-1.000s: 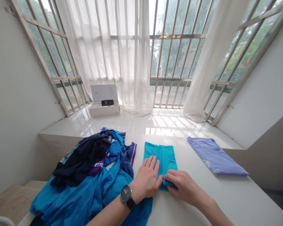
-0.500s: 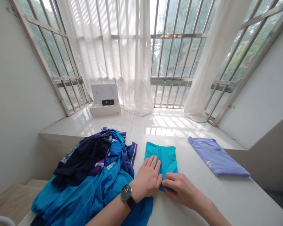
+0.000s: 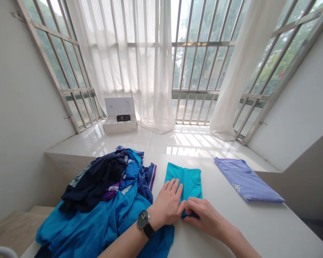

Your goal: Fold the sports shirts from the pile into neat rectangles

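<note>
A folded teal garment [image 3: 190,181] lies on the white table [image 3: 258,225] in front of me. My left hand [image 3: 168,204], with a black watch on the wrist, presses flat on its left half, fingers spread. My right hand [image 3: 203,215] pinches the garment's near edge between thumb and fingers, right beside the left thumb.
A heap of blue, navy and purple clothes [image 3: 104,200] covers the table's left side. A folded lilac shirt [image 3: 246,181] lies at the right. Beyond the table, a white open box [image 3: 120,116] holding a dark device sits on the glossy window ledge, under barred windows and sheer curtains.
My right hand has slid left along the near edge of the teal garment, closing up against my left thumb. The left hand has stayed pressed in place.
</note>
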`<action>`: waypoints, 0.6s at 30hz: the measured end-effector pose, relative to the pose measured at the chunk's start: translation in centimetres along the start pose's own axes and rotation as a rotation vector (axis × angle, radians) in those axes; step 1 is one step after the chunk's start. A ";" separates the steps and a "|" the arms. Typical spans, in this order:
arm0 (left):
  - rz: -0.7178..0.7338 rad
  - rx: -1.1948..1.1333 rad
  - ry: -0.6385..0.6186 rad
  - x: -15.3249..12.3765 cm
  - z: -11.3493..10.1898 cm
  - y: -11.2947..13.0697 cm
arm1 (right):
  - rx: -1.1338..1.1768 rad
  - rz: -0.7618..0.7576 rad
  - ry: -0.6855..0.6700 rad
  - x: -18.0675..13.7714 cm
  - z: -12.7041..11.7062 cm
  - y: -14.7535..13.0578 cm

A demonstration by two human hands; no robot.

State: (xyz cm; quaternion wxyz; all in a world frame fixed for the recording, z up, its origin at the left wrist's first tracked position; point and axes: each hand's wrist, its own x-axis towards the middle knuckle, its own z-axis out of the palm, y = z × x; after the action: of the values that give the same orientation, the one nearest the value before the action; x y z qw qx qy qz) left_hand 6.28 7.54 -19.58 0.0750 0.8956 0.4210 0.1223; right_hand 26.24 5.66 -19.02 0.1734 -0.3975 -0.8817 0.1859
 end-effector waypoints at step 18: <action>0.079 -0.027 -0.015 0.2 -0.5 0.8 | 0.429 0.127 0.010 -0.5 -4.0 0.4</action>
State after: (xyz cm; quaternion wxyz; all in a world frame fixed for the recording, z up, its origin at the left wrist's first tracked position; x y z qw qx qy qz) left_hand 6.84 7.23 -18.91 0.0854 0.9114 0.3830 0.1239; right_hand 28.58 6.28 -15.80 0.2460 -0.4073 -0.7943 0.3777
